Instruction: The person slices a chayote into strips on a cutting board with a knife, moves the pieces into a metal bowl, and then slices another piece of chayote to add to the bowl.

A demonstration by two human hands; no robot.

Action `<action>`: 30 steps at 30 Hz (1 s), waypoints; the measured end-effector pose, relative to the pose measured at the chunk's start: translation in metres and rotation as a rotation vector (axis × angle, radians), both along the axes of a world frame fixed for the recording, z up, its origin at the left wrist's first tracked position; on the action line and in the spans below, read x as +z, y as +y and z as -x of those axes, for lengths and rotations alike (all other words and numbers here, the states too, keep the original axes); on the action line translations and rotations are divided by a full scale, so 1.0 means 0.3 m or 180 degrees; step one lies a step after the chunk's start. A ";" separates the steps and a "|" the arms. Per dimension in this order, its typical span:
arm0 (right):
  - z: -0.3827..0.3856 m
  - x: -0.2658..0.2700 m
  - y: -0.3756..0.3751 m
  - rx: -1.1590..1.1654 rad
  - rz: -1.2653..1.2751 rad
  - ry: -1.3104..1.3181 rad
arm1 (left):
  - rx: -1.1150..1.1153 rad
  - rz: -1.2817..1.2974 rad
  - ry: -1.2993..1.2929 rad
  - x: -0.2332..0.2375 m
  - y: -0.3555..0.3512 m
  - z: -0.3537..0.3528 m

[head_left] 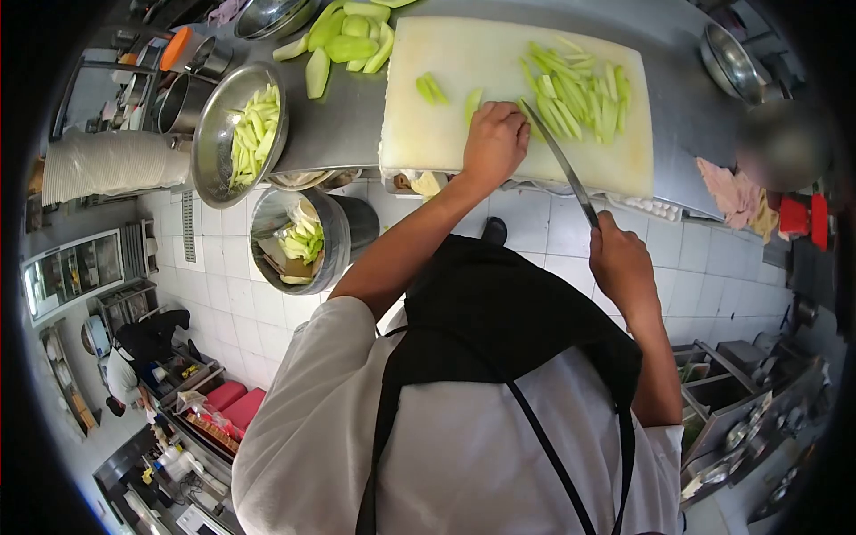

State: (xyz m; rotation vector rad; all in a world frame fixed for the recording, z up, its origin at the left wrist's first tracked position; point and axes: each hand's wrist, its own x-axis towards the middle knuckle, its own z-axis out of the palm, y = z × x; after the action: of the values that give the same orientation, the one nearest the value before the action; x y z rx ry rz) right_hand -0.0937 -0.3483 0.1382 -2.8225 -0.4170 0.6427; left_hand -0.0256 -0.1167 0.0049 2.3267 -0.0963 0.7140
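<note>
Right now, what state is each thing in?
Knife: gripped in right hand.
Left hand: fingers curled, down at the board.
Board: flat, partly covered.
Strips: cut, heaped.
Large pieces: not sliced into strips.
Steel bowl: partly filled.
Bin: open, scraps inside.

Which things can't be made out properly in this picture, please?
All in the head view:
- Fingertips of the left hand: mostly hidden by its curled fingers.
- Handle of the knife: largely covered by the right hand.
- Round dark shape at right: blurred.
- Far co-worker's hands: too small.
- Upper-left bowl: cut off by the top edge.
</note>
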 end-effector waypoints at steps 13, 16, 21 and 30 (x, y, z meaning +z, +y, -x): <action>-0.158 -0.200 0.086 -0.0025 -0.0638 0.0104 | 0.0043 -0.0097 -0.0048 0.002 0.001 -0.003; -0.200 -0.186 0.083 0.0065 -0.0607 -0.0206 | 0.0026 -0.0107 0.0001 0.004 -0.002 0.002; -0.140 -0.127 0.069 0.0079 -0.0619 -0.0132 | 0.0096 0.0224 -0.0209 -0.003 0.005 0.014; -0.061 -0.085 0.043 -0.0107 -0.0177 0.0244 | -0.0061 0.0106 -0.0248 0.016 0.030 0.010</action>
State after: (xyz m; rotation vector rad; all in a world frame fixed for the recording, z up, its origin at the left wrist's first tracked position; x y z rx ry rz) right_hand -0.0755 -0.3354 0.1125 -2.7363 -0.3670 0.7181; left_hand -0.0287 -0.1078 0.0096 2.2637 -0.1404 0.7908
